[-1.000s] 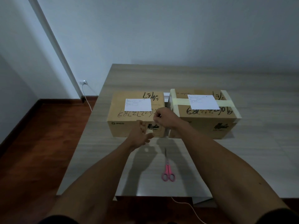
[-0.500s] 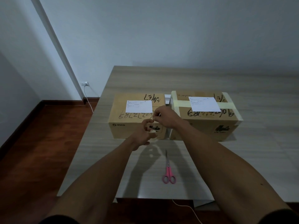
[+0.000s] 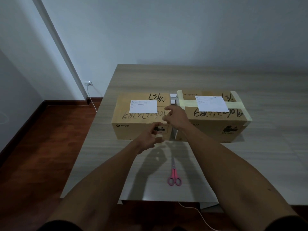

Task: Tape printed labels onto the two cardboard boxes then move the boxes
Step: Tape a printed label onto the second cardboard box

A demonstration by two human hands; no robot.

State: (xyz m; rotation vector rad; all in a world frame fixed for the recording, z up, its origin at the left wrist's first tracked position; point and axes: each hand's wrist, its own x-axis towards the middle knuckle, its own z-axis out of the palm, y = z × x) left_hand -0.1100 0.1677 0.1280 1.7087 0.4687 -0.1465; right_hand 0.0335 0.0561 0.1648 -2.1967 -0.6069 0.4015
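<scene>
A pale wood-grain table point(image 3: 216, 164) stands against a grey-white wall, with two brown cardboard boxes on it side by side, nearly touching. The left cardboard box point(image 3: 133, 124) carries a white printed label point(image 3: 143, 106) lying loose on its top; the right cardboard box point(image 3: 216, 127), banded with beige tape, carries its own white label point(image 3: 211, 103). In front of the left box the left hand point(image 3: 148, 137) grips a small roll of pale tape point(image 3: 159, 136), fingers curled round it. The right hand point(image 3: 175, 116) has risen a little since half a second ago, fingertips pinched together, probably drawing the tape end out, though the strip itself is too faint to see. Pink-handled scissors point(image 3: 174, 177) lie near the table's front edge, likely needed next.
</scene>
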